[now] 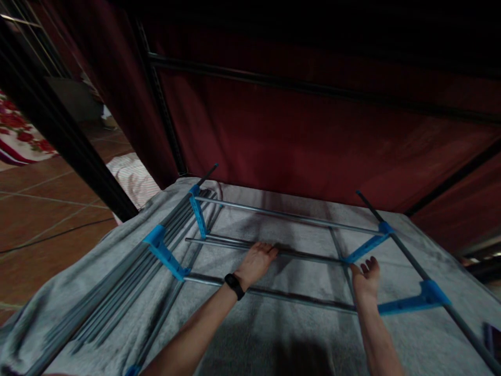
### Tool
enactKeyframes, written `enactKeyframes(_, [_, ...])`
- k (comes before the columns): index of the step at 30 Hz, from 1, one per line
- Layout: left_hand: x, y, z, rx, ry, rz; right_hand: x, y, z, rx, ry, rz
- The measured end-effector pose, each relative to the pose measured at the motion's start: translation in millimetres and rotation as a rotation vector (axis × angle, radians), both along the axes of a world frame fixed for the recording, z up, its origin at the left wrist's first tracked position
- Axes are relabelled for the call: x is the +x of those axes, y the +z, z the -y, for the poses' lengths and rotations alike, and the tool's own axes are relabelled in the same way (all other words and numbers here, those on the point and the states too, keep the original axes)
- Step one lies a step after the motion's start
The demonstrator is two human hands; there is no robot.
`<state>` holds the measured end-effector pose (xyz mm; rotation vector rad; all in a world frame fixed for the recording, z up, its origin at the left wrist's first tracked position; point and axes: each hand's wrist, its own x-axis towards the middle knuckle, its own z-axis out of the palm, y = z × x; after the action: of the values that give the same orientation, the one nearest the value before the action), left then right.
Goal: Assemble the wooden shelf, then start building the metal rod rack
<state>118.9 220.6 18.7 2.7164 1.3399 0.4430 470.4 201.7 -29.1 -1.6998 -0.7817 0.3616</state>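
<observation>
My left hand (258, 262), with a black band on its wrist, is closed over a thin grey metal tube (219, 244) lying across the middle of a frame. The tube's left end sticks out free, close to another cross tube (227, 239). My right hand (367, 279) has its fingers apart; its thumb is at the lower end of a blue plastic bracket (366, 247), where the tube's right end meets it. Whether the thumb presses the tube cannot be made out. A second blue bracket (410, 303) sits just right of this hand. Two more blue brackets join the left side.
Several loose grey tubes (129, 284) lie under the frame's left side on a grey blanket (297, 334). Behind stands a dark red cloth wall (313, 141) with black metal bars. A black post (74, 130) rises at left, beside the tiled floor (50, 209).
</observation>
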Motion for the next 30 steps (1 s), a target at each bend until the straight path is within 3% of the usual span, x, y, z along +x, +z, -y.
enactKeyframes(4, [-1.1, -13.5, 6.0, -0.022, -0.001, -0.001, -24.9, -21.4, 27.4, -0.042, 0.043, 0.102])
enactKeyframes(11, [1.3, -25.9, 16.0, -0.026, -0.021, 0.022, -58.2, -43.1, 58.2, -0.099, 0.296, 0.434])
enactKeyframes(16, [2.1, -26.0, 22.5, -0.02, -0.034, 0.008, -65.4, -45.4, 56.0, -0.099, 0.407, 0.671])
enactKeyframes(20, [2.6, -28.2, 21.7, -0.033, -0.042, -0.015, -69.5, -42.6, 52.3, -0.21, 0.447, 0.781])
enactKeyframes(30, [-1.8, -33.7, 11.9, -0.166, -0.041, -0.008, -59.5, -36.9, 34.9, -0.453, 0.562, 0.856])
